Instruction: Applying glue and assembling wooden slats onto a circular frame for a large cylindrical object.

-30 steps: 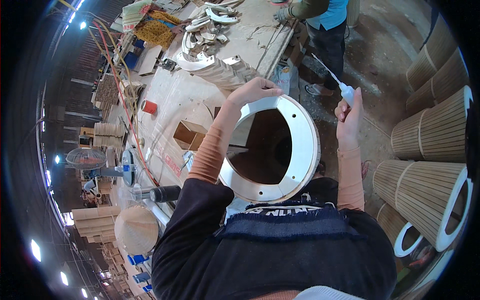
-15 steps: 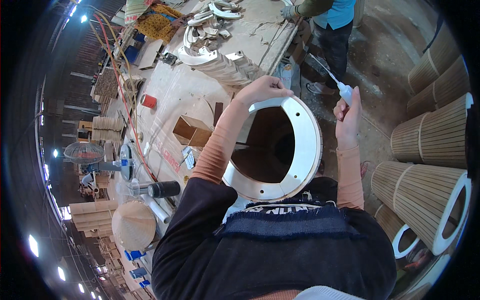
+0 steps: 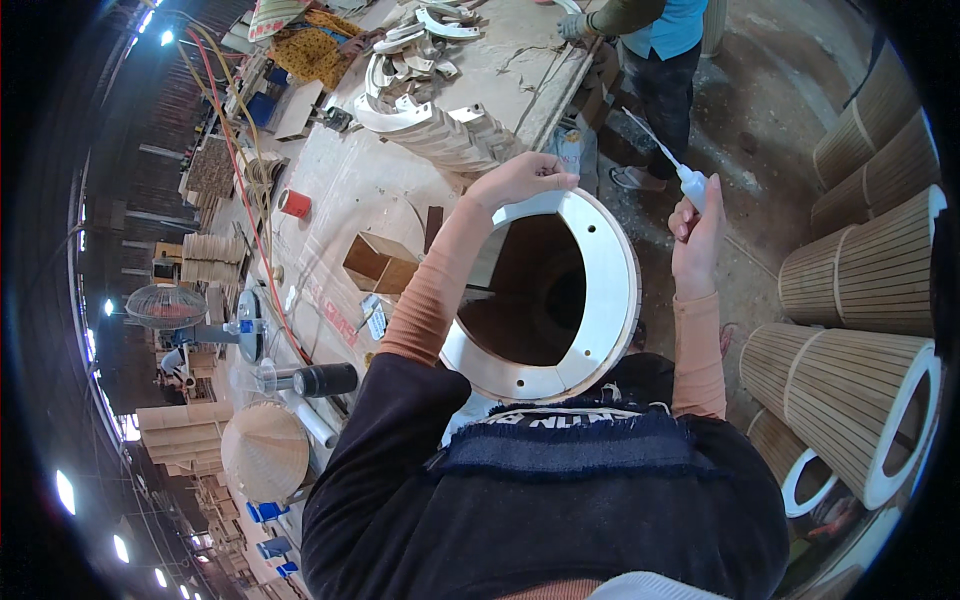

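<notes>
A round wooden drum-like tube [image 3: 637, 300] stands in front of me, its open top capped by a pale ring [image 3: 590, 255] with small dark holes. My left hand [image 3: 522, 180] rests at the ring's far edge, fingers curled and pressed together; whatever they may hold is too small to see. Raised to the right of the tube, my right hand [image 3: 696, 235] is closed around a small white squeeze bottle [image 3: 692, 186]. The bottle's long thin nozzle points up and left, away from the ring.
Beyond my left arm, a worktable [image 3: 330, 240] carries stacked curved wood pieces [image 3: 440, 130], an open wooden box [image 3: 383, 264] and a red can [image 3: 295, 203]. Slatted tubes [image 3: 840, 400] line the right side. A co-worker in blue [image 3: 660, 40] stands at the far table end.
My hands hold nearly the same poses; the whole view has shifted slightly. At the far left, another person's hand now shows over the table, and a pale piece appears by the co-worker's gloved hand.
</notes>
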The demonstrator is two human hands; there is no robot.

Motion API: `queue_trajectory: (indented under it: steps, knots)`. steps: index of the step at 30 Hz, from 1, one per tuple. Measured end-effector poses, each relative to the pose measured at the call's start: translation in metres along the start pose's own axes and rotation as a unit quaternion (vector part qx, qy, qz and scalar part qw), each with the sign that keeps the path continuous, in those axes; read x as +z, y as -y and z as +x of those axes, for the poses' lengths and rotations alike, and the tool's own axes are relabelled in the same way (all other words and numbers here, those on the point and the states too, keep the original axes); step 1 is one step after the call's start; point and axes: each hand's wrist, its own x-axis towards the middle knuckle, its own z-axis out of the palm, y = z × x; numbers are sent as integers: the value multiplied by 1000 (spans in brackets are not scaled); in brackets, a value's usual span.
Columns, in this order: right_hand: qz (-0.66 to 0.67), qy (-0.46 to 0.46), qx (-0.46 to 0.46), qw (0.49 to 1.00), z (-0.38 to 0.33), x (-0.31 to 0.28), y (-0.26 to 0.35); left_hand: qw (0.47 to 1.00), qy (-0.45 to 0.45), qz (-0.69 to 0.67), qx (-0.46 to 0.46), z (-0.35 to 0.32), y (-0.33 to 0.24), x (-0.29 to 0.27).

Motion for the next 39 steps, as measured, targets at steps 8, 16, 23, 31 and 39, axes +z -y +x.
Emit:
queue_trajectory:
  steps: [8,16,23,31,39]
  knots:
    - [-21,-13,0,1000,0,-1,1,999,-14,14,36,-3,-3,1]
    - [12,-6,-5,1000,-1,-4,6,999,-30,15,-11,-3,-6,0]
    - [-1,-7,0,1000,-1,-5,3,997,-5,77,33,-8,-4,0]
    - [3,3,-2,1000,-1,-3,2,1000,4,-1,13,-7,0,-5]
    - [-20,2,-4,1000,-2,-1,4,994,26,26,104,-15,-2,-3]
